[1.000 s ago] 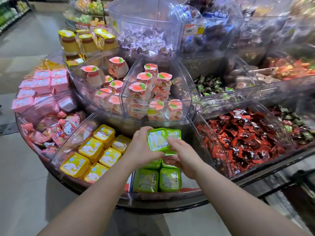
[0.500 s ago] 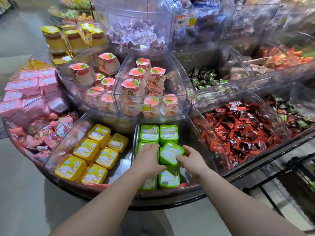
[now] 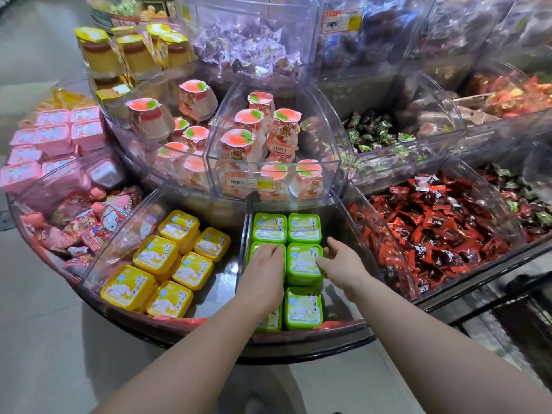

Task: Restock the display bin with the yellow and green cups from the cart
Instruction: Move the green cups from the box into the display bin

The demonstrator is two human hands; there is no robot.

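Several green cups lie lid-up in two columns in a clear display bin at the front of the round stand. My left hand rests palm-down on the middle cup of the left column and hides most of it. My right hand is beside the middle right green cup, with its fingers spread and its fingertips at the cup's right edge. Neither hand is wrapped around a cup. Several yellow cups fill the compartment to the left.
Red wrapped candies fill the bin to the right. Pink packets lie at the left. Peach-lidded cups stand on the tier above. A dark metal frame shows at the lower right. Grey floor lies below the stand.
A second ago both hands held green cups above the bin. They have lowered them into the middle row. The cups now lie flat and my right hand has opened off its cup.
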